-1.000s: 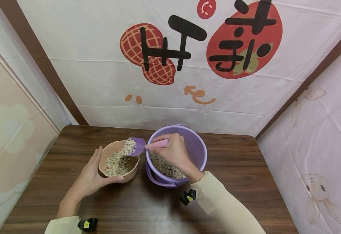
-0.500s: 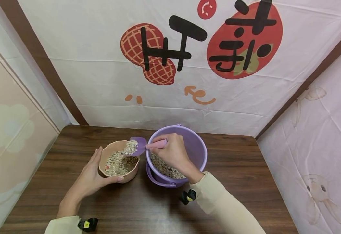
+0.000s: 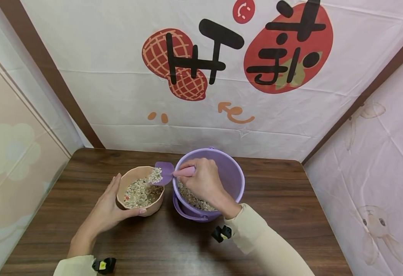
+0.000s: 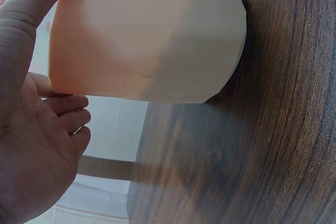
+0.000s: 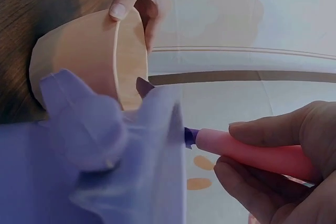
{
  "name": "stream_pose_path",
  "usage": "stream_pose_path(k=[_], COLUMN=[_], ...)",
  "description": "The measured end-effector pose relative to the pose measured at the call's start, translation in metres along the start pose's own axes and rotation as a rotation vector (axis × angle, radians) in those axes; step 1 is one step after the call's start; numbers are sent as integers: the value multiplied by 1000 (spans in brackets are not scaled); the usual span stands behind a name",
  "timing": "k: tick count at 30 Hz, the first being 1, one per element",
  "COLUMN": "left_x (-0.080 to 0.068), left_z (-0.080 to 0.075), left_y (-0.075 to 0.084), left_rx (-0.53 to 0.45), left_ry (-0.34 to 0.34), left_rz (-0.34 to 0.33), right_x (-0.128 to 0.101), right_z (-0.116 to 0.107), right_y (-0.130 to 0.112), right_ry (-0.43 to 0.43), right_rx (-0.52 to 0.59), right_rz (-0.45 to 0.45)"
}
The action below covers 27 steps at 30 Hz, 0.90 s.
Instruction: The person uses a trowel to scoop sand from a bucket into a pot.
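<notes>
1. Grain mix is what I am moving: a little heap lies on the purple scoop (image 3: 163,173), whose blade tilts over the rim of the peach bowl (image 3: 140,191), which stands on the wooden table (image 3: 277,199).
2. My right hand (image 3: 203,180) has fingers and thumb curled tight round the pink handle (image 5: 252,153), above the purple bucket (image 3: 234,176), which holds more of the mix.
3. I judge the scoop light and stiff; the loose, dry flakes will likely slide off at any tilt, so I hold well back on the handle.
4. My left hand (image 3: 113,207) cups the bowl's near side, thumb at the rim, fingers round the far wall.
5. The bowl looks smooth and light, liable to skid on the table, so gripping its wall seems right.
</notes>
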State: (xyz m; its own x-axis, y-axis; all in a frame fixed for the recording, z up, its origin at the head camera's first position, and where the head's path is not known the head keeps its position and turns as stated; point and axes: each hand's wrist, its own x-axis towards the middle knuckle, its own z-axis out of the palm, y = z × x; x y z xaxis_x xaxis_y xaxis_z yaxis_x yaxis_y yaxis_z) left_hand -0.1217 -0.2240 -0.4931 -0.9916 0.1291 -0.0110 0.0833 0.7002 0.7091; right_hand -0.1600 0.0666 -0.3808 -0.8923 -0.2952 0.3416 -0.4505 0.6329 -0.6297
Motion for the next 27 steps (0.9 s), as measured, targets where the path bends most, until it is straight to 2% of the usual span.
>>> stream_pose_path(k=[13,18,27], left_x=[1,1,1], left_z=[1,1,2], left_y=[-1,-2,-5], left_rx=[2,-8,-18], left_ry=[0,7,20], left_rz=[0,9,33], right_x=[-3,-6,-11], right_z=[-7,-9,-21], right_y=[-10,-10,0], right_ry=[24,43,135], right_rx=[-112,-77,51], right_rz=[-74,-92,-114])
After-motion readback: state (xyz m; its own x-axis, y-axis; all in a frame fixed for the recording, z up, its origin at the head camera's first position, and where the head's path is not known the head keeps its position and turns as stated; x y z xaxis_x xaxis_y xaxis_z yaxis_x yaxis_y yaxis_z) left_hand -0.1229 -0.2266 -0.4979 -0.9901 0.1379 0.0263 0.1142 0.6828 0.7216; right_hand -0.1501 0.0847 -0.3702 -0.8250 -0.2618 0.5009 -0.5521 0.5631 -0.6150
